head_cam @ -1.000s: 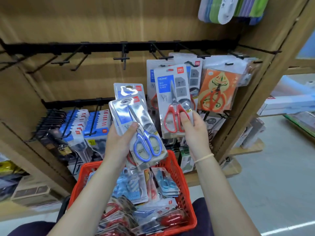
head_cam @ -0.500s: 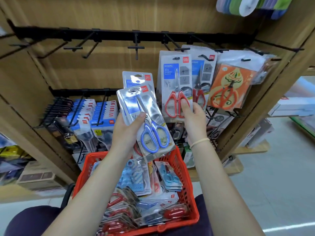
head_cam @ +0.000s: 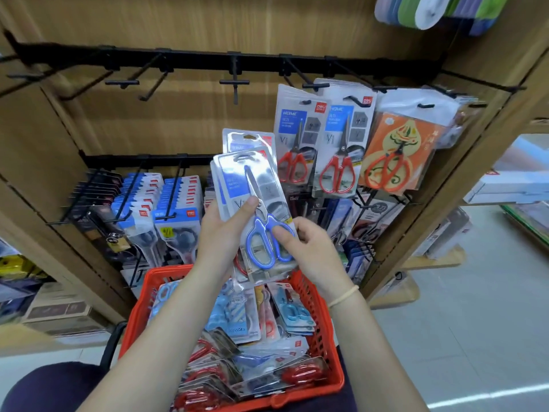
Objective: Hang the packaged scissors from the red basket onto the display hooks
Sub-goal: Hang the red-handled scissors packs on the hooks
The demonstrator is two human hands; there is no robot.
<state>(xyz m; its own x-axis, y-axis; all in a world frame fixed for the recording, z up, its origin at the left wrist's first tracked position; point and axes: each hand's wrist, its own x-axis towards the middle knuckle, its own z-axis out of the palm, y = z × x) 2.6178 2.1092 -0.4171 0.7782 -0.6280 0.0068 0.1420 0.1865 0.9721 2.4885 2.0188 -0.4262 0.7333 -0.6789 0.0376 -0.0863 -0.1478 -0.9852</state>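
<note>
A person's two bare forearms reach up from the bottom of the view toward a wooden shop display. The left hand [head_cam: 221,236] grips a small stack of blister packs, its thumb pressed across the front of the top one, a pack of blue-handled scissors [head_cam: 258,215], near the blade pivot; the remaining fingers are hidden behind the stack. The right hand [head_cam: 309,248] meets the same pack at its lower right edge, thumb laid over the blue handle loops and fingers curled behind, so the pack sits pinched between both thumbs in front and the fingers at the back. The pack stands roughly upright, tilted slightly, at the centre of the view, above the far rim of the red basket [head_cam: 329,328].

The basket, at 6 o'clock, holds a loose pile of more packaged scissors (blue-handled ones toward the back, red-handled ones toward the front).

At 12 o'clock a black rail carries display hooks [head_cam: 234,82], bare on its left half. At 1 o'clock two packs of red-handled scissors [head_cam: 297,135] hang side by side on the hooks, and just to their right hangs an orange-carded pack [head_cam: 398,153]. At 9 o'clock a lower rail holds rows of blue-topped packs [head_cam: 157,197].

A pale band [head_cam: 344,296] circles the right wrist
</note>
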